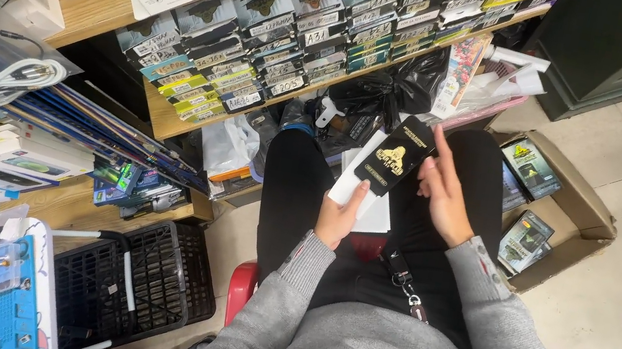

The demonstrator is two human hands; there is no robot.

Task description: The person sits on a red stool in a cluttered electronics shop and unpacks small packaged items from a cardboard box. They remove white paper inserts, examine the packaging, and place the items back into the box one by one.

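Black flat packet with white packets behind it, held over the lap. Left hand pinches the stack from below (thumb on front). Right hand spread, fingertips apparently brushing the packet's edge. Cardboard box of similar packets sits on the floor beside.

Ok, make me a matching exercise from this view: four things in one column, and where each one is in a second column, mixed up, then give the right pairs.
Things:
1. black packet
2. cardboard box
3. black crate
4. white cable

Places:
A. on the floor by the person's right leg
B. coiled on the counter at far left
C. in the left hand, over white packets
D. on the floor under the counter, left of the knees

The right hand is open, beside the packet.

Pairs: 1-C, 2-A, 3-D, 4-B
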